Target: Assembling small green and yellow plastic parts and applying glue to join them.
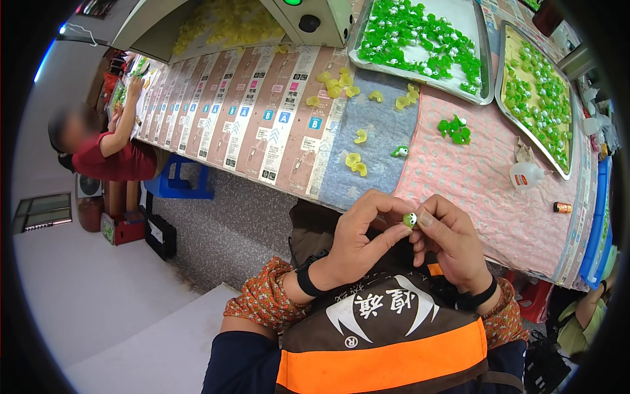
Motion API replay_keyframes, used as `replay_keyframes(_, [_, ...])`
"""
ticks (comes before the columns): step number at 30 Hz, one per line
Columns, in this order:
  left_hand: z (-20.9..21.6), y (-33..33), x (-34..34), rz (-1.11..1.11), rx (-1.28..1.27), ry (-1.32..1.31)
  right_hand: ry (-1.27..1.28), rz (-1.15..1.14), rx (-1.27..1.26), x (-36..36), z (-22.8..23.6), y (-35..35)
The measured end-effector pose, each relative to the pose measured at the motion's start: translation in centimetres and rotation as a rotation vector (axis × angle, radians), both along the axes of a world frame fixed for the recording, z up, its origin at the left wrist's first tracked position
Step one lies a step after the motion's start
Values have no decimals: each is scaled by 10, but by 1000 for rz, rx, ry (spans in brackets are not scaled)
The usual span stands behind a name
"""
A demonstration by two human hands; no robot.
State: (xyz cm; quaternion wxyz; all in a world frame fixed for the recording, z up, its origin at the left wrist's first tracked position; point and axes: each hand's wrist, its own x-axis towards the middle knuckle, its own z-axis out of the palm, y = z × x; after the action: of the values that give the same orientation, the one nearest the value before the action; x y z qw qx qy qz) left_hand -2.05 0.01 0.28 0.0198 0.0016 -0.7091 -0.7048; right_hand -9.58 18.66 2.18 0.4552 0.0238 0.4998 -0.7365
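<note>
A small green-and-white figure head (410, 220) is pinched between my hands, just off the table's near edge. My left hand (361, 236) grips it between thumb and fingers from the left. From the right, my right hand (451, 238) presses thumb and forefinger against it, the other fingers curled. Beyond them on the blue cloth (377, 118) lie a lone green figure piece (399, 152) and several curved yellow translucent pieces (355, 162). A little pile of green figure pieces (454, 129) rests on the pink cloth (485, 164) to the right.
Two metal trays (487, 79) (569, 172) of green-and-white pieces stand at the back right. A pale machine (335, 20) holds yellow pieces. A white bottle (525, 176) and a small cylinder (562, 207) sit rightward. A co-worker (118, 154) works far left by a blue stool (177, 180).
</note>
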Motion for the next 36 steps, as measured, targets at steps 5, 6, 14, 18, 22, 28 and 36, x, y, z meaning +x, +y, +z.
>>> replay_keyframes(5, [-2, -1, 0, 4, -14, -7, 106, 14, 75, 3, 6, -1])
replay_keyframes(6, [-1, -1, 0, 4, -17, -11, 138, 11, 84, 3, 6, -1])
replay_keyframes(14, [3, -2, 0, -19, -75, -5, 287, -11, 146, 10, 12, 0])
replay_keyframes(18, [1, -1, 1, -19, -93, -9, 437, -35, 242, 14, 14, -2])
replay_keyframes(22, [2, 1, 1, -12, -52, -34, 678, -33, 335, 17, 8, 0])
replay_keyframes(28, [-2, 2, 6, -37, 193, -162, 955, -71, 399, 17, 11, -4])
replay_keyframes(36, [2, -6, 3, -130, 717, -477, 1255, -32, 379, 12, 10, -2])
